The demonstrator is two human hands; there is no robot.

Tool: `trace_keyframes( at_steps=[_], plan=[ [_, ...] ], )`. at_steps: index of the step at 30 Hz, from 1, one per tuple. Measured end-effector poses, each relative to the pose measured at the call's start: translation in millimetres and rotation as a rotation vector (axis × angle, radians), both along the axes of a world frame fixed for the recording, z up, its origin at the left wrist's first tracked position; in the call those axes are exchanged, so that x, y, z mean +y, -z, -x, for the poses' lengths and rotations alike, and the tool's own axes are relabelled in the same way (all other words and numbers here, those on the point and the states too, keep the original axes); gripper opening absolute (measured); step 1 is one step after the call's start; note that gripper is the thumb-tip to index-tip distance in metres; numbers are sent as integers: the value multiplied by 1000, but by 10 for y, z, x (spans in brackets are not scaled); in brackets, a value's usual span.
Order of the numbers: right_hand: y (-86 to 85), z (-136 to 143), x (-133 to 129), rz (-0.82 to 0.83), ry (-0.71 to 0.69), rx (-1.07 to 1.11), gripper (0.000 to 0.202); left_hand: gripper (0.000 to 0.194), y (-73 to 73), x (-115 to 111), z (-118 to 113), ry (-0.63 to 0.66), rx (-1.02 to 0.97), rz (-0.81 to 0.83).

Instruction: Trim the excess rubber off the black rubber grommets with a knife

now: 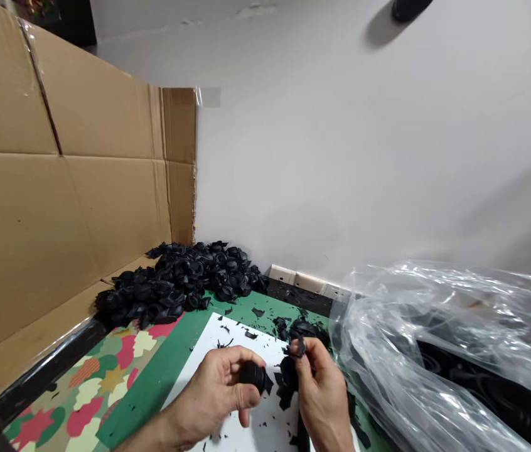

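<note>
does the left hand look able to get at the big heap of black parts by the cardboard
Probably yes: only the flat white sheet, green surface and small scraps seem to lie between the left hand and the heap, though that hand holds a ribbed black part.

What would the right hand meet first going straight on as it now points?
The right hand would probably meet the heap of black scraps just beyond it, though depth is unclear.
</note>
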State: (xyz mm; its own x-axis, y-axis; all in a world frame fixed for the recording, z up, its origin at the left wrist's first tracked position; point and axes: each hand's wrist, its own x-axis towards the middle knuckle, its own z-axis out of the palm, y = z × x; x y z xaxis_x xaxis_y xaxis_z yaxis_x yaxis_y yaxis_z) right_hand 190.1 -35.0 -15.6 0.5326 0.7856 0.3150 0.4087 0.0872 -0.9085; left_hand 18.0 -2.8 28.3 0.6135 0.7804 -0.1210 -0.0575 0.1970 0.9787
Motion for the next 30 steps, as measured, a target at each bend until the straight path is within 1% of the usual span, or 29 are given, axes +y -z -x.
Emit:
trace_keyframes(
  at_steps=[4, 7, 11, 15, 18, 21, 23, 26, 28, 29, 30],
  plan=[
    [22, 95, -17, -39, -65, -33, 23, 59, 85, 22, -7, -22, -19, 14],
    [71, 89, -35, -74, -136, -70, 15, 60, 113, 21, -4, -46, -11, 14],
    [81, 118, -92, -169, -233, -146, 13, 50, 133, 41, 3, -69, 41, 2],
    [69, 197, -137, -261, -278, -242, 12, 36, 160, 59, 3, -75, 56, -72],
    [111, 240, -106, -312, -301, -408, 11, 31, 193, 66, -1, -117, 80, -148],
    [180, 289, -43, -454, -202, -593, 14, 36, 244, 71, 7, -160, 151, -213],
    [210, 313, -12, -481, -105, -695, 22, 38, 265, 71, 18, -168, 185, -237],
    [198, 240, 0, -341, -55, -782, 27, 30, 244, 57, 30, -145, 162, -244],
    [161, 90, -8, -234, -26, -762, 25, 22, 204, 39, 32, -89, 73, -208],
    [138, 0, -16, -174, 18, -730, 25, 23, 185, 30, 31, -57, 16, -168],
    [116, -87, -28, -117, 62, -696, 25, 29, 170, 22, 30, -32, -39, -117]
  ],
)
